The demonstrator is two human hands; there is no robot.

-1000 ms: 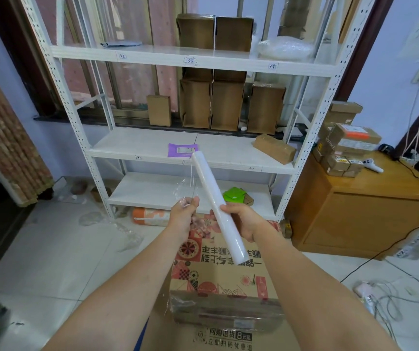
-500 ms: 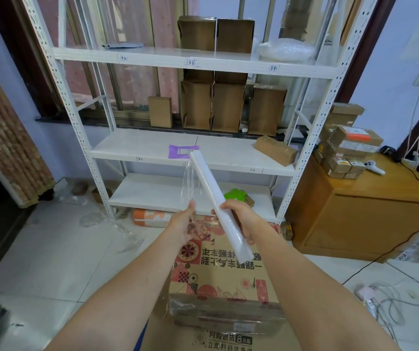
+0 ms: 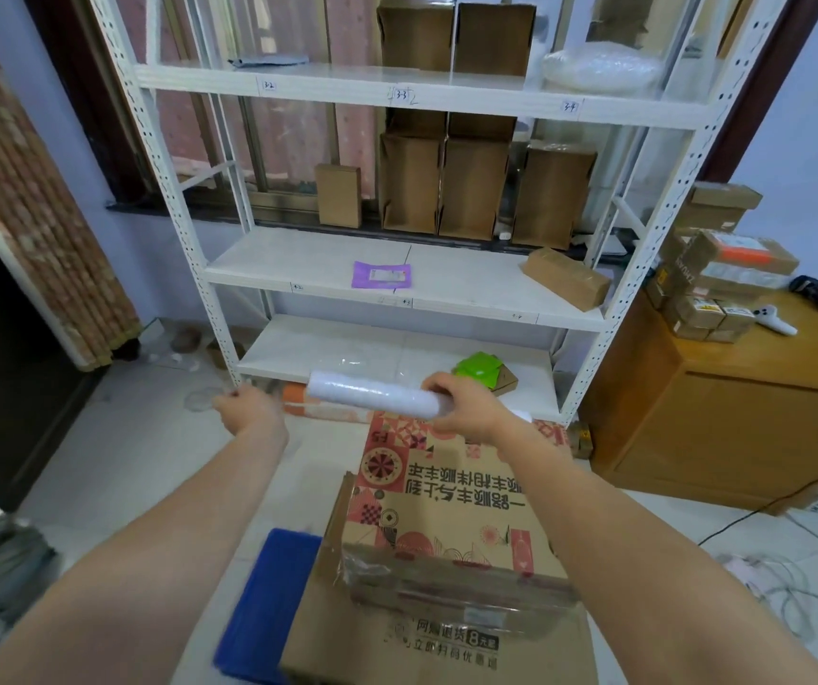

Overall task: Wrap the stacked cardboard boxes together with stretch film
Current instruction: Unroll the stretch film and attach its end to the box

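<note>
Right hand point(image 3: 466, 405) curled around right end of film roll point(image 3: 372, 400), long axis level, pointing toward left hand point(image 3: 244, 410); left pinching something unclear. Stacked boxes point(image 3: 446, 526) below, nearer right.

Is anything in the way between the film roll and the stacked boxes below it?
Nothing visible. The right hand holds the stretch film roll level above the far edge of the printed top box, with open air between. The left hand is off to the side.
</note>
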